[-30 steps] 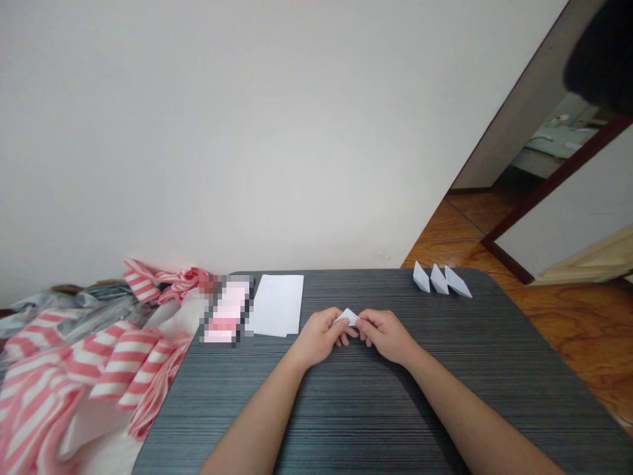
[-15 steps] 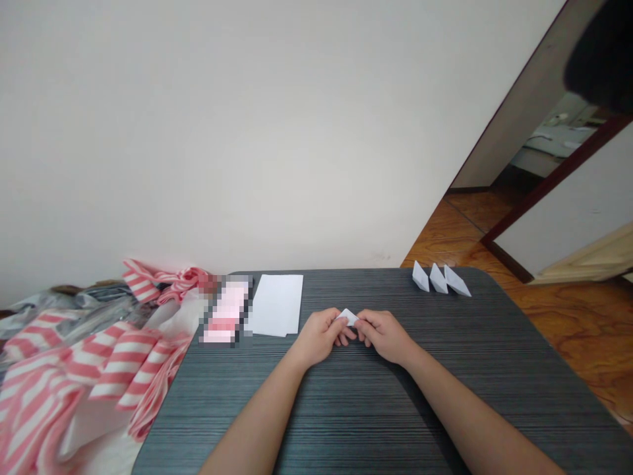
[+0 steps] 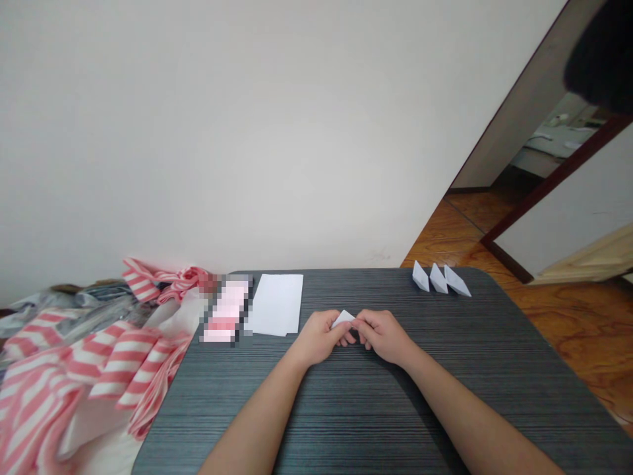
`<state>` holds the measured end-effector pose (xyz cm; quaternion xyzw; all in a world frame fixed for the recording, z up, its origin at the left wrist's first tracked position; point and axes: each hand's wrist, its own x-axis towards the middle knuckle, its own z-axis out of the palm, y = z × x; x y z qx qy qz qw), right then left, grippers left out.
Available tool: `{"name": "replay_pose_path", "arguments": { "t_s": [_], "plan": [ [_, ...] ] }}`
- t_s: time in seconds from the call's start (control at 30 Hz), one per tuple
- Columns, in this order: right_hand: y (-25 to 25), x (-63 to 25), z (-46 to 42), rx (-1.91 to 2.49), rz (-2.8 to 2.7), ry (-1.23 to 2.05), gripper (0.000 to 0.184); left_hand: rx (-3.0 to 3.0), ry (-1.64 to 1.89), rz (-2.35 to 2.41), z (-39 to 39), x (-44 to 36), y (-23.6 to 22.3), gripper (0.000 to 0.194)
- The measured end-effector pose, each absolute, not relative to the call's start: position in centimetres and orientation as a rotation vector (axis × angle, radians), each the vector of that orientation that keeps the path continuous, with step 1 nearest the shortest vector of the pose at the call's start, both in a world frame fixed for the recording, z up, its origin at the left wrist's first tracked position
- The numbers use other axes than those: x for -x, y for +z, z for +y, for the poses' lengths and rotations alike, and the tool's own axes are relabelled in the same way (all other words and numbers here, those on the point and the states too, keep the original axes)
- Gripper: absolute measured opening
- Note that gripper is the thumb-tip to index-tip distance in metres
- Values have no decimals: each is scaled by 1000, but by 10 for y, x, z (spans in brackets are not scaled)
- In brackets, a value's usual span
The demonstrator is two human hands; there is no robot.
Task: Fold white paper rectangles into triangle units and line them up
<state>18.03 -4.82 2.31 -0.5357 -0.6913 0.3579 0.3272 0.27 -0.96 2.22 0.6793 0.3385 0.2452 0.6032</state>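
A small piece of folded white paper [image 3: 343, 318] is pinched between my two hands above the middle of the dark table [image 3: 346, 409]. My left hand [image 3: 319, 336] grips its left side, thumb on top and fingers curled beneath. On the other side, my right hand [image 3: 383, 335] pinches the right corner between thumb and forefinger. The paper's peak points away from me, and its lower part is hidden by the fingers. Three folded paper boats [image 3: 438, 279] stand in a row at the table's far right.
White paper sheets [image 3: 277, 305] lie stacked at the table's back left, beside a pixelated, pinkish flat object [image 3: 227, 310]. Red-and-white striped cloth [image 3: 123, 359] is heaped left of the table. A wall [image 3: 297, 132] rises behind, and wooden floor [image 3: 568, 316] shows at right.
The folded paper has shifted and turned slightly to the left in my fingers. My right thumb and forefinger have moved a little inward, closer to my left hand.
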Motion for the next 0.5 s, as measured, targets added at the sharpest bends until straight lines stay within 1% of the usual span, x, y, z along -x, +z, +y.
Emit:
{"name": "replay_pose_path", "arguments": {
  "t_s": [0.17,0.5],
  "plan": [
    [23,-180,-48,1368,-1791,1003,27,-1577,591,814,-11,-3,24,33],
    [25,-182,-47,1418,-1712,1052,28,-1542,598,800,-8,-3,21,34]
  ]
}}
